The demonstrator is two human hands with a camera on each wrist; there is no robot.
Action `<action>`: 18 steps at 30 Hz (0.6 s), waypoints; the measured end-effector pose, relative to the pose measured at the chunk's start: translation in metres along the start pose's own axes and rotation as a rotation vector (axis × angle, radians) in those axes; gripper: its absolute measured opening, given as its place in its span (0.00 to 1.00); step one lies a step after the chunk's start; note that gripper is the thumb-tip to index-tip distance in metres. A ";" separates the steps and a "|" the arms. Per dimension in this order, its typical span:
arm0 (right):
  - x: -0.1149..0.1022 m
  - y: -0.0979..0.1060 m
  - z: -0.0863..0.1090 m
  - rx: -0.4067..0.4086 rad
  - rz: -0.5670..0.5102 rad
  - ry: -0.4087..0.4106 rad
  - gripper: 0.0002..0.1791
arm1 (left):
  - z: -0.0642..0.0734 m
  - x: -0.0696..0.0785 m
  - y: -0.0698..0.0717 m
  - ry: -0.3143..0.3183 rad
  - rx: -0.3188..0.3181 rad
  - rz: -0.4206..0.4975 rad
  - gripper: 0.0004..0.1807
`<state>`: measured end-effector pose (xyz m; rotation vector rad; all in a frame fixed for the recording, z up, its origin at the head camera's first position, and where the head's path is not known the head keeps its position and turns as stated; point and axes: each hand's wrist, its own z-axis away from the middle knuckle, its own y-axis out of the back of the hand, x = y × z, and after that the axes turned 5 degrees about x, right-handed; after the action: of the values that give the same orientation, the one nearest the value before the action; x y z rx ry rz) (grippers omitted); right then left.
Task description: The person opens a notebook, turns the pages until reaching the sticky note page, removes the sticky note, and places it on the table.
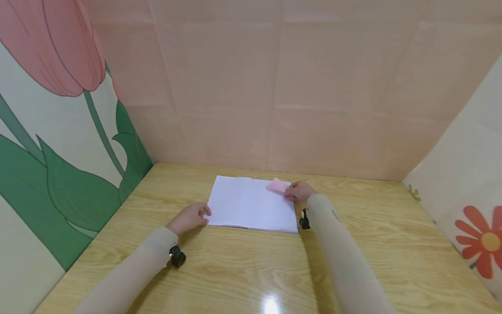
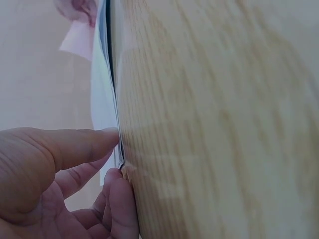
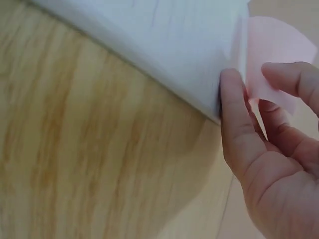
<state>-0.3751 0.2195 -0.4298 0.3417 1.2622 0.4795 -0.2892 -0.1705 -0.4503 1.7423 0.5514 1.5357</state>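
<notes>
An open notebook [image 1: 231, 200] with white lined pages lies flat on the wooden table. At its left edge, near the front corner, my left hand [image 1: 192, 217] holds the notebook; in the left wrist view the thumb [image 2: 94, 144] touches the page edge and the other fingers curl by the corner. A pink sticky note [image 1: 276, 185] is pinched between the thumb and finger of my right hand [image 1: 300, 191], above the right page's upper part. In the right wrist view, another finger [image 3: 234, 99] touches the notebook's edge beside the pink note [image 3: 269, 50].
The wooden table [image 1: 235, 270] reaches back to a plain pinkish wall covering [image 1: 219, 87]. Side panels with a painted tulip [image 1: 59, 43] and a red flower [image 1: 488, 240] border it left and right. A small black camera [image 1: 177, 256] sits on the left wrist.
</notes>
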 end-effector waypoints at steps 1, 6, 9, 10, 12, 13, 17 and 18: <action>0.000 0.002 0.001 -0.014 0.012 0.014 0.10 | 0.001 0.000 0.000 0.000 -0.001 -0.001 0.09; -0.003 0.018 0.006 -0.113 -0.032 0.129 0.13 | 0.001 0.001 0.000 0.007 -0.006 -0.003 0.09; -0.006 0.035 0.012 -0.156 -0.127 0.206 0.12 | 0.001 0.003 0.001 0.011 -0.010 -0.006 0.09; -0.008 0.041 0.015 -0.160 -0.139 0.231 0.13 | 0.001 0.003 0.001 0.014 -0.012 -0.007 0.09; -0.011 0.053 0.022 -0.143 -0.132 0.259 0.14 | 0.002 0.004 0.001 0.018 -0.011 -0.005 0.09; -0.012 0.059 0.027 -0.130 -0.118 0.273 0.16 | 0.002 0.003 0.002 0.019 -0.011 -0.006 0.09; -0.010 0.082 0.044 -0.066 -0.010 0.293 0.21 | 0.003 0.003 0.002 0.016 -0.009 -0.004 0.09; -0.008 0.087 0.047 -0.055 0.023 0.298 0.21 | 0.002 0.003 0.002 0.014 -0.009 -0.005 0.09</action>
<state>-0.3450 0.2900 -0.3672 0.2442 1.5317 0.5993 -0.2865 -0.1696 -0.4471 1.7234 0.5550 1.5464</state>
